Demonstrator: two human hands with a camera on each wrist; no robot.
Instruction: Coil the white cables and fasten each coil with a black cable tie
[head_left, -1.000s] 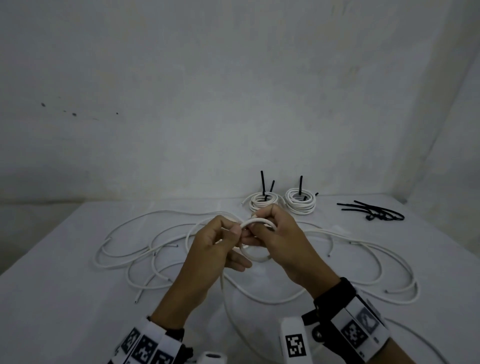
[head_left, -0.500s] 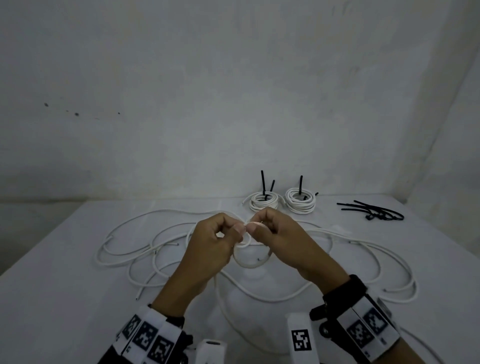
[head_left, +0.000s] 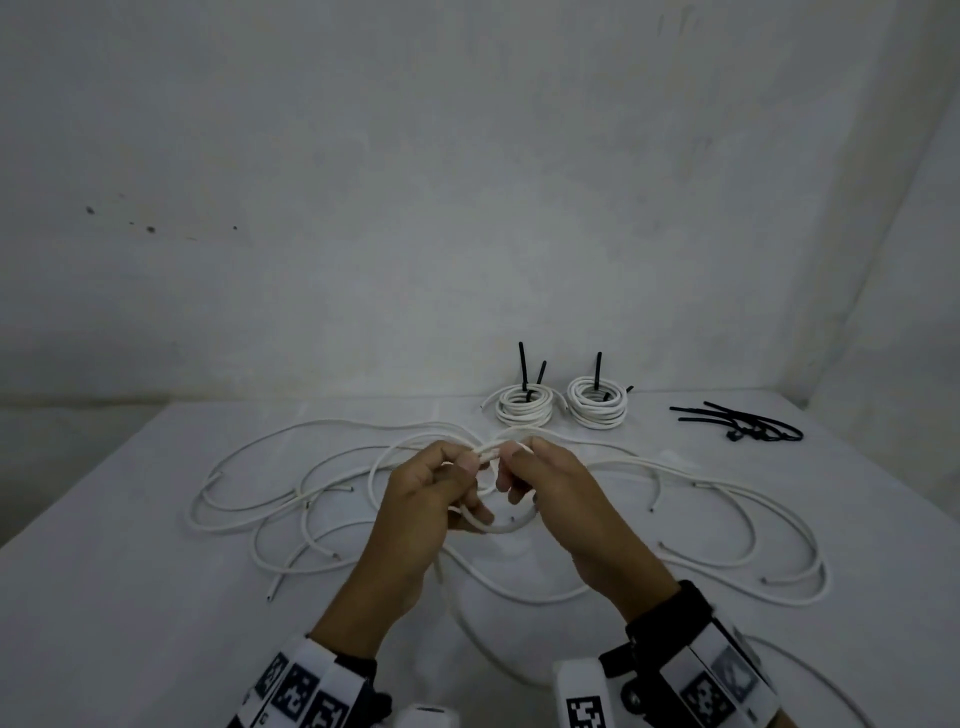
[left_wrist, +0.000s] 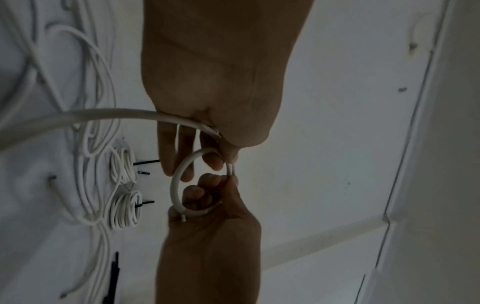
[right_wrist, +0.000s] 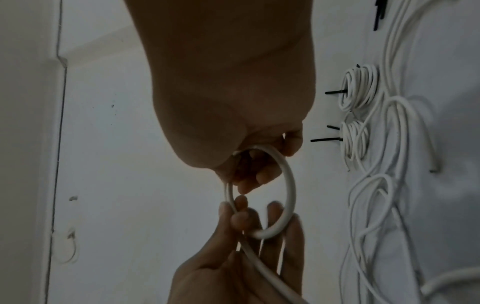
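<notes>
A small loop of white cable (head_left: 501, 526) hangs between my two hands above the table. My left hand (head_left: 470, 461) pinches the loop's top with thumb and forefinger, and the cable's long tail (head_left: 445, 587) runs down from it toward the table front. Facing it, my right hand (head_left: 511, 456) pinches the same spot. The left wrist view shows the loop (left_wrist: 174, 185) below my left hand (left_wrist: 221, 163), with the right hand's fingers (left_wrist: 207, 181) curled through it. In the right wrist view the loop (right_wrist: 291, 185) spans from my right hand (right_wrist: 249, 181) to the left hand's fingers (right_wrist: 241, 214).
Two finished coils (head_left: 523, 411) (head_left: 597, 409) with upright black ties stand at the table's back. A pile of loose black cable ties (head_left: 743, 427) lies back right. Loose white cables (head_left: 244, 506) (head_left: 779, 540) sprawl left and right on the white table (head_left: 130, 623).
The arc of cable that stood over my fingers a second ago now hangs below them as a closed small loop. Both hands keep pinching it and have barely shifted.
</notes>
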